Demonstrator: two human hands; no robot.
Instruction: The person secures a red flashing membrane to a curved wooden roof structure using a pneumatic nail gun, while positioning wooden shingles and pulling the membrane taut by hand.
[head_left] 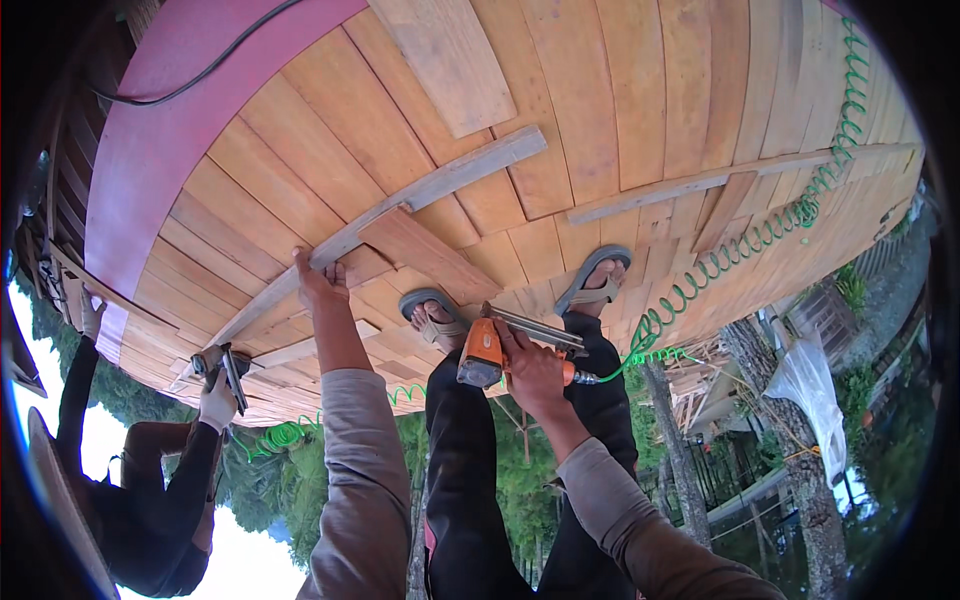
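A long grey wooden batten (470,172) lies across the curved plank surface (600,100). At its lower edge is my left hand (324,282), its fingers closed against the wood and the index finger reaching over it. My right hand (535,378) is wrapped round an orange nail gun (481,352), held off the planks in front of my legs. A green coiled air hose (690,285) joins the tool near its handle. A loose reddish board (430,250) lies with one end against the batten, close to my left foot.
My sandalled feet stand on the planks. At left, a co-worker's gloved hand (217,402) holds another nail gun (222,370). A second batten (700,188) crosses at right. A loose board (445,65), a pink panel (190,100) with a black cable, trees and a plastic sheet (812,390) surround.
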